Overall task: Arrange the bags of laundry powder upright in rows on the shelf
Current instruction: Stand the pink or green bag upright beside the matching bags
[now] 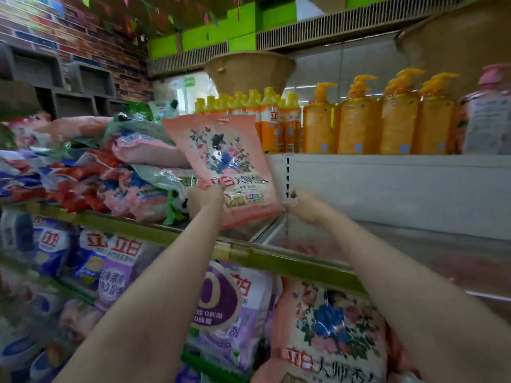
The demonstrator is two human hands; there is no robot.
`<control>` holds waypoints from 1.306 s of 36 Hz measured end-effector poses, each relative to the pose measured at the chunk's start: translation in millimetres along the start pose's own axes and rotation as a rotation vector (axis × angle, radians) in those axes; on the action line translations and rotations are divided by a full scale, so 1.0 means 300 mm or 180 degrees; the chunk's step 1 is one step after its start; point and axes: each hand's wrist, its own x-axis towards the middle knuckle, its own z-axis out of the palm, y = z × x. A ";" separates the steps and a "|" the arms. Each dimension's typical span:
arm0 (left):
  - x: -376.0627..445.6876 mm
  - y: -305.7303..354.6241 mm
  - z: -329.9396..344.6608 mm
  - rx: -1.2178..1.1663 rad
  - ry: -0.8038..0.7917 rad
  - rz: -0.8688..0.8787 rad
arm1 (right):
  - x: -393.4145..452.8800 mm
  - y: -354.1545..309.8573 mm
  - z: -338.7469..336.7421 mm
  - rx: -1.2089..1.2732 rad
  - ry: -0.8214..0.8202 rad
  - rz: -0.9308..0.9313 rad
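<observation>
Barely started: left hand (206, 199) and right hand (305, 205) gripping pink bag (225, 164) bottom corners over shelf (304, 262); heap (96, 172) at left end unsorted.

Pink bag (329, 335) cut off below.

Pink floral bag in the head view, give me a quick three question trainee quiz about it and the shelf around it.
1. True or false: both hands hold the pink floral bag.
2. What lies left of that bag on the same shelf?
A. a heap of bags lying flat
B. orange pump bottles
C. folded towels
3. Fill in: the orange pump bottles stand on the shelf ____ the bag.

Key
1. True: the left hand grips the lower left edge, and the right hand pinches the lower right corner.
2. A, the heap of bags.
3. above
</observation>
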 end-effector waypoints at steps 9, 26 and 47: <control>-0.164 0.095 -0.178 -0.0378 -0.0525 0.0360 | -0.176 -0.012 -0.055 0.1323 0.0540 0.0649; -0.598 0.190 -0.311 -0.0183 -0.1335 0.0446 | -0.654 0.048 -0.214 0.2722 0.0401 0.0326; -1.244 0.142 0.373 0.0158 -0.2661 0.0364 | -1.040 0.776 -0.709 0.2554 0.1365 0.1053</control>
